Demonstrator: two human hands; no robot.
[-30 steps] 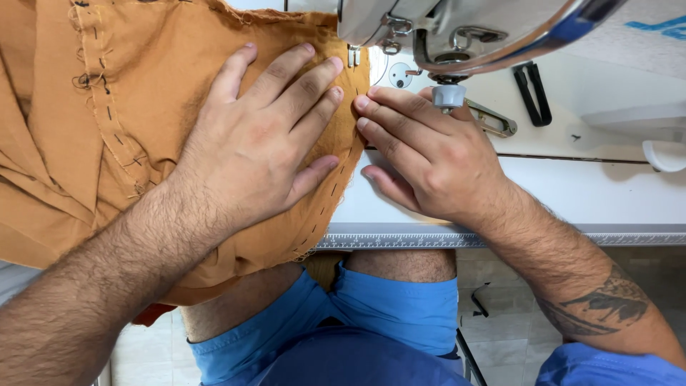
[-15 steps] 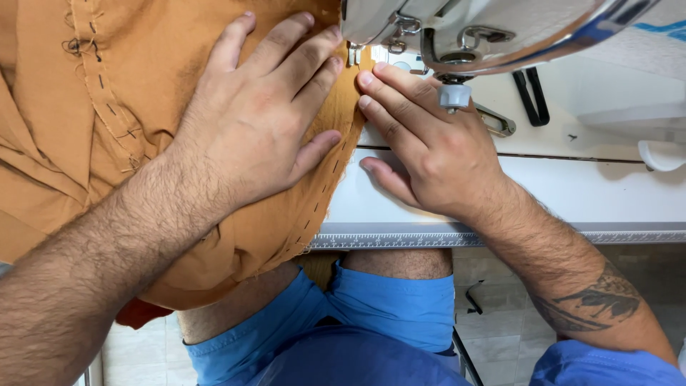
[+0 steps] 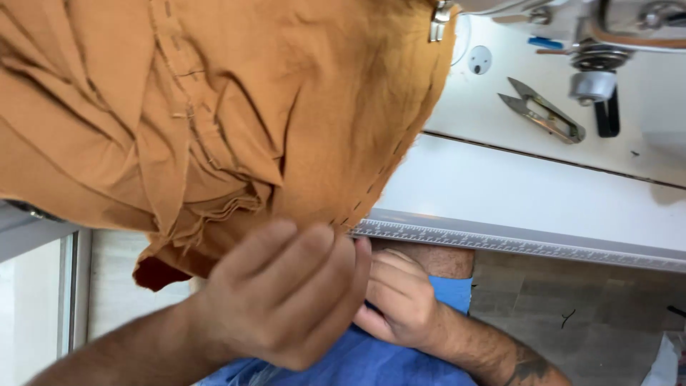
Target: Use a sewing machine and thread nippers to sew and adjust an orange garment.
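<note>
Head view. An orange-brown garment [image 3: 214, 121] lies heaped over the left part of the white tabletop [image 3: 514, 193] and spills over its front edge; its dashed stitched edge runs on a slant from the sewing machine's presser foot [image 3: 437, 21] at upper right down to the tabletop's ruled front edge [image 3: 500, 243]. Both hands sit below that edge, over the lap. The left hand [image 3: 286, 300] is the nearer to the cloth: its curled fingers [image 3: 300, 250] touch the lowest hanging corner of the garment, which lies directly above and to its left. Whether it pinches the cloth cannot be told. The right hand [image 3: 400, 300], loosely curled and holding nothing visible, lies just beside the left hand, under the tabletop edge. Thread snips [image 3: 543, 111] rest on the tabletop, well apart from both hands.
</note>
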